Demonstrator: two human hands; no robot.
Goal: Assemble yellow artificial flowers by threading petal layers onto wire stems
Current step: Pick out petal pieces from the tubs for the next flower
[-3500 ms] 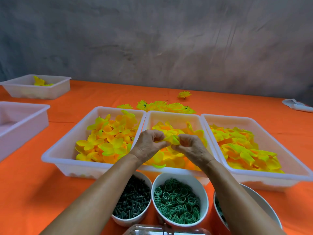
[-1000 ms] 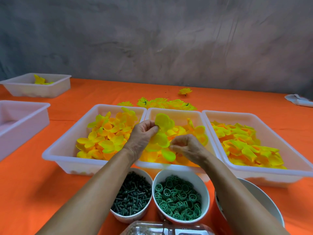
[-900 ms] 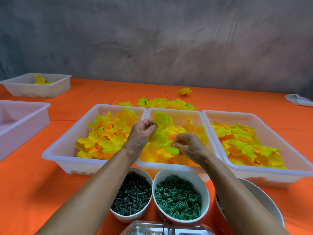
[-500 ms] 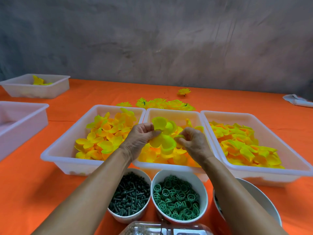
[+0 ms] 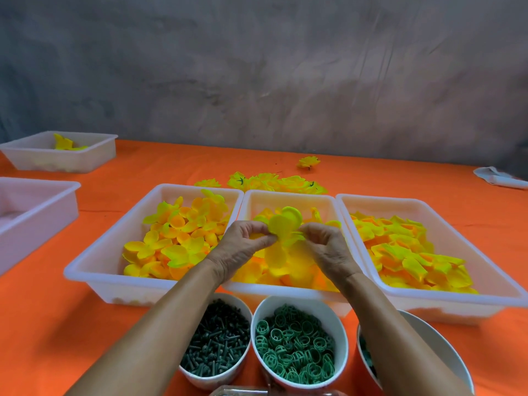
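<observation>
Both hands are raised over the middle white tray [image 5: 288, 290], which is heaped with yellow-orange petal layers. My left hand [image 5: 243, 247] pinches a yellow petal layer [image 5: 281, 232] from the left, thumb against curled fingers. My right hand [image 5: 325, 247] pinches the same layer from the right. The layer's round lobes stand up above the fingers and one lobe hangs down between the hands. Any stem inside the layer is hidden.
A left tray [image 5: 100, 270] and a right tray [image 5: 485, 298] hold more petals. Three white bowls sit in front: dark pegs [image 5: 214, 347], green rings [image 5: 297, 347], and a third bowl [image 5: 437, 341] partly hidden by my right forearm. Finished flowers [image 5: 274, 182] lie behind the trays. Two more tubs [image 5: 60, 151] stand at left.
The right hand came up from the middle tray's petals to join the left hand on the petal layer. Both hands lifted slightly; the layer now stands more upright.
</observation>
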